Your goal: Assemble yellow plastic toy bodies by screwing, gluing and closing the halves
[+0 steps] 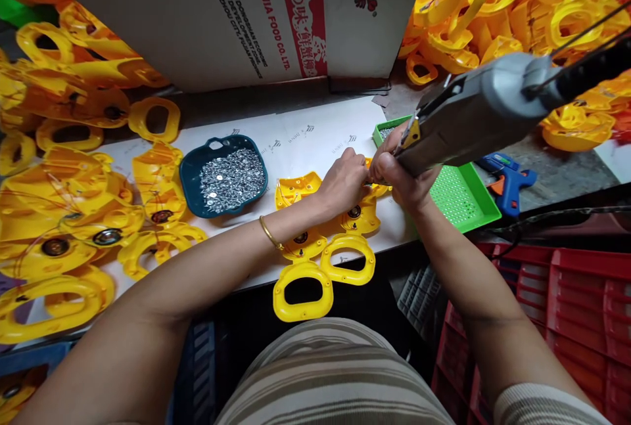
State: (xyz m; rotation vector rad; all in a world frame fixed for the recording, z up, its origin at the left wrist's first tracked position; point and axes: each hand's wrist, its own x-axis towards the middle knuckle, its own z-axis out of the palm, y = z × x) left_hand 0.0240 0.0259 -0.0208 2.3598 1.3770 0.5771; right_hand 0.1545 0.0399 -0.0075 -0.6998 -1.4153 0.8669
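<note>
A grey corded electric screwdriver is gripped in my right hand, tilted with its cord end up and to the right. Its tip end is hidden behind my fingers, over a yellow plastic housing with a ring handle. My left hand is closed beside the tip end, fingers pinched at the housing; what they pinch is too hidden to name. Beneath my left wrist lies a second yellow housing, whose ring handle overhangs the table edge. Small round dark parts sit in both housings.
A dark teal tray holds many screws. Right of my hands are a green perforated basket and a blue glue gun. A carton stands behind. Yellow parts heap up left and right. A red crate stands low right.
</note>
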